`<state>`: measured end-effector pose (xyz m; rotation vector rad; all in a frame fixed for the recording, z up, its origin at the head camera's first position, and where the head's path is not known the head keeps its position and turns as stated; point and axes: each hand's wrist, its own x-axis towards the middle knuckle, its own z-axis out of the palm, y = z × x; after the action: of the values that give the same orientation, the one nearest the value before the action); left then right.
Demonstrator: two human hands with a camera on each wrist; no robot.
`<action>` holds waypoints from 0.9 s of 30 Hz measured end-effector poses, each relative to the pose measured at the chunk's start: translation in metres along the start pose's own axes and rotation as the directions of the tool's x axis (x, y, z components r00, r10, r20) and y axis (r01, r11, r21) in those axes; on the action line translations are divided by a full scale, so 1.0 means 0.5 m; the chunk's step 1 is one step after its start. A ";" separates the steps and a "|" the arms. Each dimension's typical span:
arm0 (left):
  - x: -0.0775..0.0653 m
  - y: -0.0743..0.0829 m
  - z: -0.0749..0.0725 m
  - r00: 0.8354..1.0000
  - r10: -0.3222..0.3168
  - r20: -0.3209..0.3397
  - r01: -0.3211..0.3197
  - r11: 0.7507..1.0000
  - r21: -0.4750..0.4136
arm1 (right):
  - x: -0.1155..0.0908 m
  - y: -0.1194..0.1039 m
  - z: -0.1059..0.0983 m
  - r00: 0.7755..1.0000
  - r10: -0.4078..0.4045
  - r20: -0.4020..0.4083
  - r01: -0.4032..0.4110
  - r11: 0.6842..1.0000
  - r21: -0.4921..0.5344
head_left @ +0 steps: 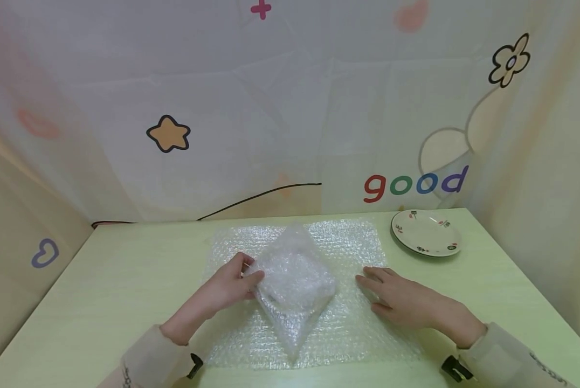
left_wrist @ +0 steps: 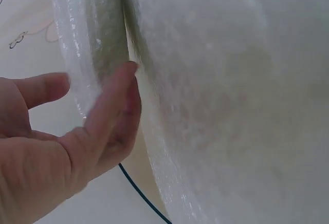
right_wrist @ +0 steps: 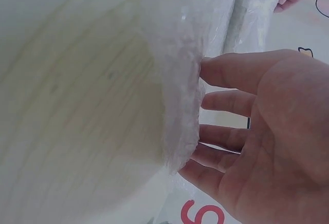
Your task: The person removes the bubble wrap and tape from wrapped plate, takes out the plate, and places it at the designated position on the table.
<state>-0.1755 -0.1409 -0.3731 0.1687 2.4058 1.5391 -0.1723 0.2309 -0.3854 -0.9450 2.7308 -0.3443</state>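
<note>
A flat bundle of folded bubble wrap (head_left: 297, 275), diamond-shaped, lies on a larger sheet of bubble wrap (head_left: 350, 242) spread over the table. What is inside the bundle is hidden. My left hand (head_left: 232, 283) is at the bundle's left corner, its thumb over the edge. In the left wrist view the loosely bent fingers (left_wrist: 110, 116) are beside the wrap, with no film visible between them and the thumb. To the right of the bundle, my right hand (head_left: 401, 299) rests on the sheet. Its spread fingertips (right_wrist: 213, 70) touch the sheet in the right wrist view.
A white plate (head_left: 426, 231) with small printed pictures stands at the back right of the pale green table (head_left: 139, 269), a dark rim showing beneath it. Printed curtains (head_left: 280, 124) hang behind the table and at both sides.
</note>
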 end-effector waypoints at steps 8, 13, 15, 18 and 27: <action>-0.013 0.003 -0.011 1.000 0.028 -0.005 -0.026 0.969 0.244 | 0.002 0.002 -0.001 1.000 0.023 0.010 -0.023 1.000 -0.002; -0.016 0.000 -0.013 0.999 0.040 0.025 -0.046 0.954 0.297 | 0.004 0.000 -0.003 1.000 0.025 0.014 -0.025 1.000 0.004; -0.015 0.000 -0.012 0.999 0.040 0.029 -0.047 0.947 0.317 | 0.005 0.000 -0.004 1.000 0.024 0.018 -0.025 1.000 0.006; -0.015 0.000 -0.010 0.998 0.051 0.029 -0.058 0.934 0.351 | 0.008 0.001 -0.006 1.000 0.003 0.010 -0.003 1.000 -0.004; -0.019 0.009 -0.008 0.996 0.086 0.036 -0.093 0.875 0.476 | 0.014 0.000 -0.012 0.998 0.002 -0.070 -0.004 1.000 -0.021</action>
<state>-0.1679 -0.1450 -0.3657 0.3927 2.7563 0.9356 -0.1795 0.2273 -0.3806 -0.9513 2.8043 -0.3561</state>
